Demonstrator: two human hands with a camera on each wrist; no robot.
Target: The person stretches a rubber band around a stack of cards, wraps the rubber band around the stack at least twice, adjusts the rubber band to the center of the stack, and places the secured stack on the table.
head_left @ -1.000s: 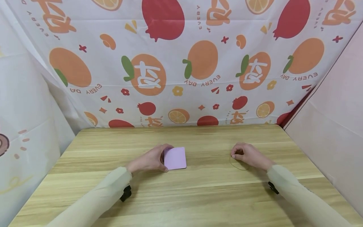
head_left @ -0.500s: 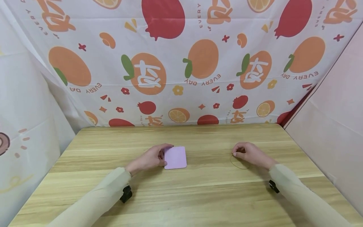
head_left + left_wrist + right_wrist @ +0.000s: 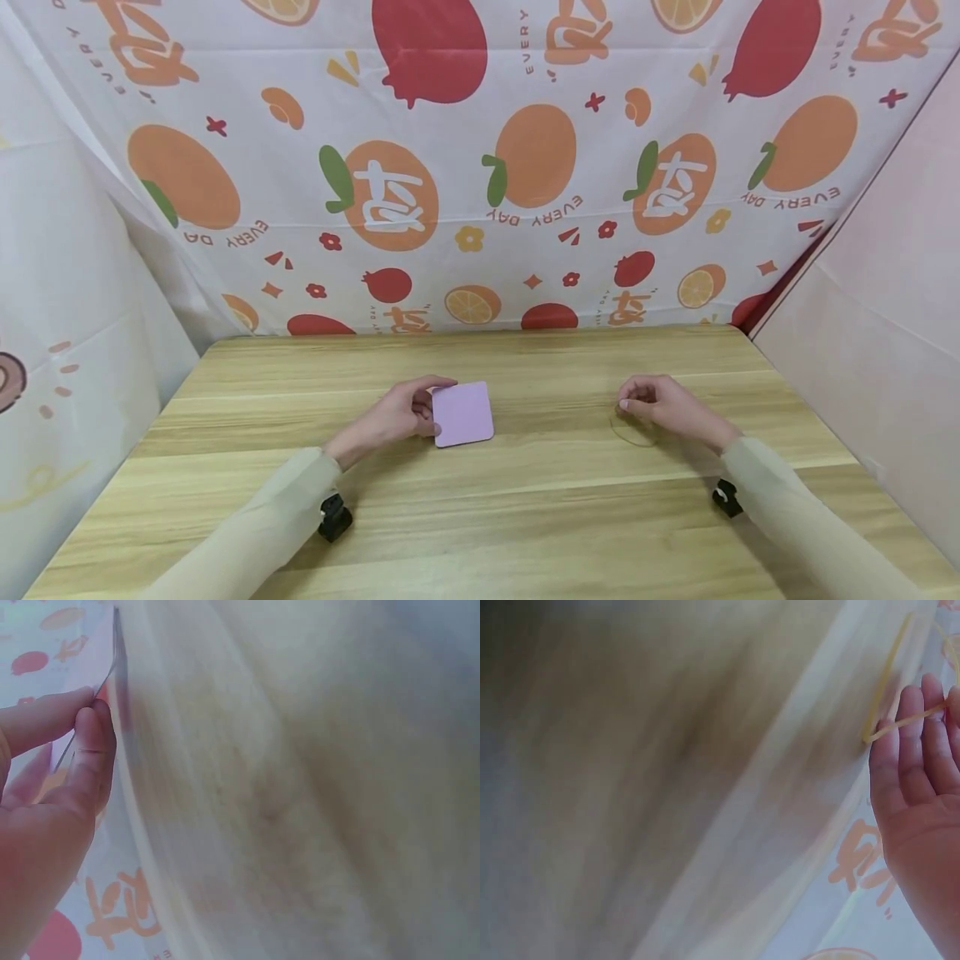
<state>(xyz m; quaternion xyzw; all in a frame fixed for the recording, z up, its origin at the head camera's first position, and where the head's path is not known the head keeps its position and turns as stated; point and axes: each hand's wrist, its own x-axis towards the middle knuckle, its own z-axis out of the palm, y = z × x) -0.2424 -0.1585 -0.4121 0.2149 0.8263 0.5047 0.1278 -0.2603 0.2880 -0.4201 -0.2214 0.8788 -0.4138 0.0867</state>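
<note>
Where the left hand (image 3: 390, 414) pinches: a thin, square lilac card (image 3: 465, 414) with rounded corners, left edge held in the fingers (image 3: 84, 754); contact with the surface (image 3: 525, 508) beneath is hard to judge.
Right hand (image 3: 672, 408): pinching a thin yellow loop (image 3: 888, 678), well apart from the card.
Behind: white fruit-printed cloth (image 3: 536, 154).
In the way: the left thumb tip (image 3: 437, 430), overlapping the card's edge.

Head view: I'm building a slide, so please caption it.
At a wood-grain table, the left hand grips a lilac square while the right hand holds a thin yellow band.
</note>
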